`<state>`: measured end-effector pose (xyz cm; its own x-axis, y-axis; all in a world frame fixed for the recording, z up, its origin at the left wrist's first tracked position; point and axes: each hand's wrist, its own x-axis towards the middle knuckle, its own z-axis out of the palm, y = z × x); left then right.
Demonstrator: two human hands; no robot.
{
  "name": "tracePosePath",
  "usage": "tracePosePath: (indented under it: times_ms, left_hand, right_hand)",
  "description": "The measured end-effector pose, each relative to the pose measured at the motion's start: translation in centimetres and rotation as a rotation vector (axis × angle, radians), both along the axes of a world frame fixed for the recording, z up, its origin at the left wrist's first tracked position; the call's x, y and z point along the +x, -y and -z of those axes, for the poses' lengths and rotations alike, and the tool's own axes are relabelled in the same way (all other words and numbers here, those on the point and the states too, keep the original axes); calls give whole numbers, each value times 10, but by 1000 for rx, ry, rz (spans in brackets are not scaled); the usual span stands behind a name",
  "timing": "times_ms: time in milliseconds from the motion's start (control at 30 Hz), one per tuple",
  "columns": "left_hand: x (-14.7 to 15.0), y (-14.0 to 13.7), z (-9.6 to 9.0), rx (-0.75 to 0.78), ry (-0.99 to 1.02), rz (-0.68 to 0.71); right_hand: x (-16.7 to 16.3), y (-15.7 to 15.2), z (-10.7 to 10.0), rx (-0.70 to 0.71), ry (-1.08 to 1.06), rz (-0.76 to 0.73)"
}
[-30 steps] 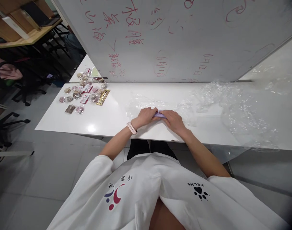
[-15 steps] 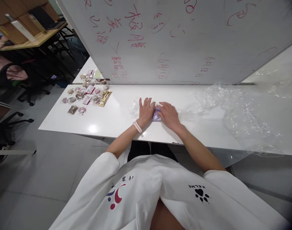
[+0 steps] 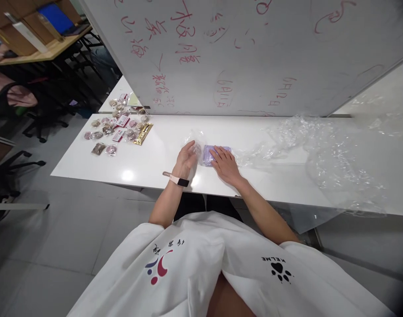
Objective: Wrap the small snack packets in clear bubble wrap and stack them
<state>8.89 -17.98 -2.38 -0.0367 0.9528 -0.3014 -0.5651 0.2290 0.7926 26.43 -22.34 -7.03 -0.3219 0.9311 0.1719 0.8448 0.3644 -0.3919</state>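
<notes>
A flat purple packet [image 3: 208, 155] lies on the white table in front of me, partly covered by my right hand. That right hand [image 3: 226, 166] rests on it palm down, fingers stretched out and a little apart. Just left of the packet, my left hand [image 3: 186, 159] is turned on its side, its fingers curled round the crumpled end of the clear plastic wrap [image 3: 197, 140]. More of this wrap runs from under the packet to the right. On my left wrist sits a pale pink band with a dark screen.
Small wrapped snacks [image 3: 107, 128] and a gold packet [image 3: 143, 134] lie on the table's left part. A large heap of clear plastic [image 3: 340, 154] covers the right side and hangs over the front edge. Behind stands a whiteboard [image 3: 241, 57] with red writing.
My left hand has come off the purple packet, moved left and rolled onto its side, gripping the plastic. My right hand has flattened on the packet, which now shows more.
</notes>
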Motion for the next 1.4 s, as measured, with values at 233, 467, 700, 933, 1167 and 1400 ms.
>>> tracePosePath:
  times_ms: [233,467,700,933,1167,1400]
  left_hand:
    - [64,31,18,526,-889,396]
    - [61,40,33,741,-1414,645]
    - [64,39,44,849,-1645,620]
    - [63,40,38,756,-1567,723]
    - [33,71,26,951,-1560,531]
    - [7,42,24,1012,-1485,568]
  right_hand:
    - [1,-6,5,30,-136,-1]
    - [28,78,-6,302,-126,252]
    - [66,77,-12,186,-23,576]
    - [23,12,-15,-37,-388,-59]
    - [19,16,-20,-224,-437,-56]
    - [38,9,-32,-443,-556,-89]
